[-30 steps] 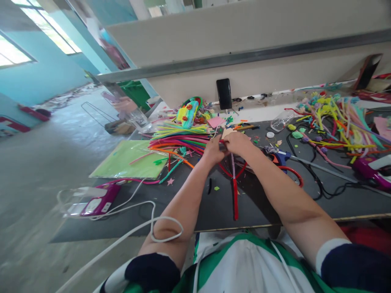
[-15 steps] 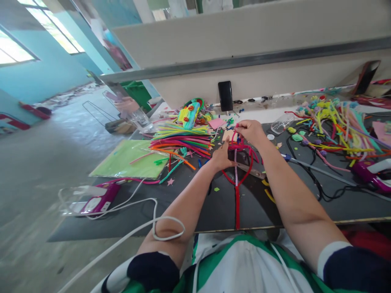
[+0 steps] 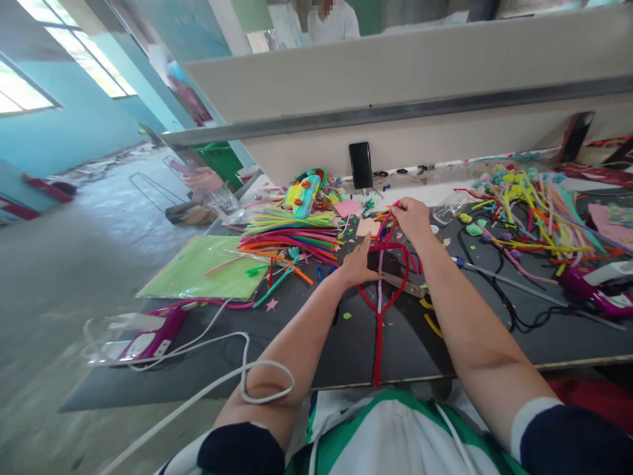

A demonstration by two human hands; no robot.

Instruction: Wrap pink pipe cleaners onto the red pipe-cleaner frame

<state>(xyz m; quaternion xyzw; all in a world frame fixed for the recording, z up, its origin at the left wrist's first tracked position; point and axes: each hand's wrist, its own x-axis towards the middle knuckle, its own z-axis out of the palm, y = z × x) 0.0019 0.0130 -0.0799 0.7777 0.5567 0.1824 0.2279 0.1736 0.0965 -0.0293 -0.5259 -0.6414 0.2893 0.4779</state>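
A pipe-cleaner figure lies on the dark table: a red loop point(image 3: 394, 298), a lilac pipe cleaner point(image 3: 380, 293) running down its middle, and a thick red stem point(image 3: 378, 349) toward the table's front edge. My left hand point(image 3: 359, 267) rests against the loop's left side, index finger stretched up and thumb out toward the lilac strip; it covers part of the loop. At the figure's top, my right hand point(image 3: 414, 219) pinches the end of a pink pipe cleaner point(image 3: 384, 226), raised above the loop. A clear strip, possibly a ruler point(image 3: 406, 286), lies under the figure.
Left of my hands sit bundled coloured pipe cleaners point(image 3: 297, 236) and a green sheet packet point(image 3: 198, 270). A phone point(image 3: 361, 165) leans on the partition. Purple glue guns point(image 3: 153, 340) lie at both sides, and a white cable point(image 3: 198, 386) crosses my left forearm. More pipe cleaners point(image 3: 534, 211) heap at right.
My right hand has shifted slightly right with the pink pipe cleaner's end, which is now drawn into a taller bend. My left hand stays by the loop. The view has tilted up slightly.
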